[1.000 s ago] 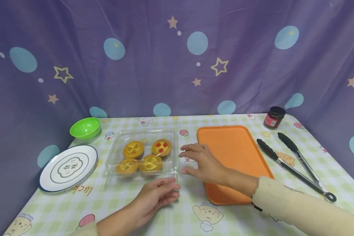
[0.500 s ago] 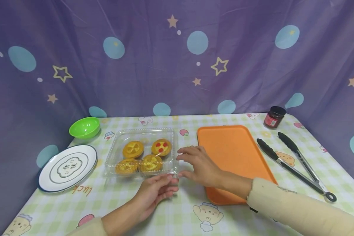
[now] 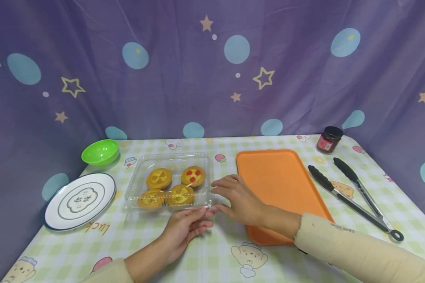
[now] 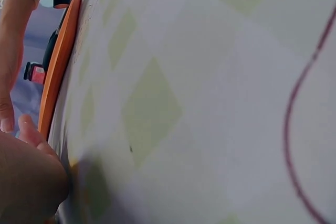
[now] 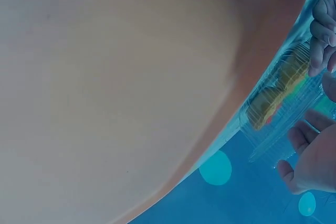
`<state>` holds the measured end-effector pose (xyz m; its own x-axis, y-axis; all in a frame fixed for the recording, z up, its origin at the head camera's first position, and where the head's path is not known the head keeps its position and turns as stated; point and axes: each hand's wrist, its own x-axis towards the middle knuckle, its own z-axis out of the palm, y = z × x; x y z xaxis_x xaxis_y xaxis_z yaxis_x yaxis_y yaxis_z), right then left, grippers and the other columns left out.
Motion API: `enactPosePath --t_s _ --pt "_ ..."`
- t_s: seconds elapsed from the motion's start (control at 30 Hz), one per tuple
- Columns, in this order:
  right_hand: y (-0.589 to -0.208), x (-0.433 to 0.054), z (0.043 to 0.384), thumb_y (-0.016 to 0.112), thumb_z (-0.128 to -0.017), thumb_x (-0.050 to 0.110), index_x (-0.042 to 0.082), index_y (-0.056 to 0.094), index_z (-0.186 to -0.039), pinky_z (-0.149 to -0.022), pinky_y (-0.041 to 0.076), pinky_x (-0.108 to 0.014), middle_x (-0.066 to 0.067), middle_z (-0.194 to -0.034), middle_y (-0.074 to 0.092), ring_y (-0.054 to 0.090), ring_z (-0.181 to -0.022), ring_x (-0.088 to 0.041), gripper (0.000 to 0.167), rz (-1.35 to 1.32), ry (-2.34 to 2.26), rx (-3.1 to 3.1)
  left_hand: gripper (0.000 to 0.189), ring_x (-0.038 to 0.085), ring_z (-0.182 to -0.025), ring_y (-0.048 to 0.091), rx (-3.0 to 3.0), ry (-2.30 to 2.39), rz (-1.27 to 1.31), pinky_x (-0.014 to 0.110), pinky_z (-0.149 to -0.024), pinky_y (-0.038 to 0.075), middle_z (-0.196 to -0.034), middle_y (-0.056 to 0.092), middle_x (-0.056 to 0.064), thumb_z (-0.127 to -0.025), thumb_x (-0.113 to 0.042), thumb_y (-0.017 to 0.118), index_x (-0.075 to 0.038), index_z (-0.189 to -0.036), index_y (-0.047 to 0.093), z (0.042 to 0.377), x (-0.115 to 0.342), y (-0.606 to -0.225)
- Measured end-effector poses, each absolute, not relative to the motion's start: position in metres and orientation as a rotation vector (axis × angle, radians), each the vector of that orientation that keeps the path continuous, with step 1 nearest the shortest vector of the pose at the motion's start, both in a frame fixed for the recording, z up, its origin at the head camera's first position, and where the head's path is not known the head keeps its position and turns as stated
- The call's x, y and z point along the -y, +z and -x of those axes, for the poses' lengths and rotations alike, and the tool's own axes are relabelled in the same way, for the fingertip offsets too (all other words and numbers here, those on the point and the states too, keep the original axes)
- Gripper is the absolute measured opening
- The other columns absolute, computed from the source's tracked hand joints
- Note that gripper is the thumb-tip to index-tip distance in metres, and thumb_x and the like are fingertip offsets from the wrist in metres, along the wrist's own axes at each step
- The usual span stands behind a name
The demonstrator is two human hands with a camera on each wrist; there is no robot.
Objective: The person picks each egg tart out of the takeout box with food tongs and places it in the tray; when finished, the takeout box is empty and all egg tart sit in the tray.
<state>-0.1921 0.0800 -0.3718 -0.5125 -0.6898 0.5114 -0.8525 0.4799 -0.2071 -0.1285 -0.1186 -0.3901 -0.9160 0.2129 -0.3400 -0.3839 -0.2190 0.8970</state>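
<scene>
A clear plastic clamshell box, lid down, stands left of centre in the head view. Inside lie several golden tarts, one topped with red dots. My left hand is at the box's front right corner, thumb and forefinger right at the rim, other fingers loosely bent. Beside the right wall is my right hand, its fingers spread and slightly bent, thumb tip near the same corner. The right wrist view shows the box end-on, with fingers of both hands around it.
An orange tray lies under and beyond the right forearm. Black-tipped tongs lie spread at the right, a dark-lidded jar behind them. At the left are a white plate and a green bowl.
My left hand has moved up and forward to the box's front corner. My right hand has shifted slightly left, closer to the box. The box and tarts stay in place.
</scene>
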Motion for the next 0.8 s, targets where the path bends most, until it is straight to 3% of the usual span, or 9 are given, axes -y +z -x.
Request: enactPosePath --t_s 0.4,0.8 --pt "-0.3738 -0.0828 0.1980 0.076 -0.083 0.029 0.005 0.071 -0.107 -0.101 0.043 -0.037 -0.004 -0.116 0.066 0.057 -0.110 -0.018 0.034 -1.353 0.580 2.324 0.044 0.012 -0.082 0.070 -1.645 2.204 0.198 0.019 -0.076 0.059 -0.105 0.072 0.006 -0.090 -0.021 0.069 0.005 -0.124 0.058 0.1307 0.1184 -0.3915" --pt "-0.3731 -0.0818 0.2013 0.073 -0.083 0.024 0.006 0.071 -0.101 -0.098 0.043 -0.038 -0.003 -0.110 0.067 0.058 -0.105 -0.018 0.026 -1.394 0.554 2.283 0.036 0.013 -0.080 0.070 -1.603 2.222 0.229 0.020 -0.074 0.059 -0.103 0.071 0.010 -0.091 -0.021 0.066 0.002 -0.118 0.060 0.1307 0.1148 -0.3896"
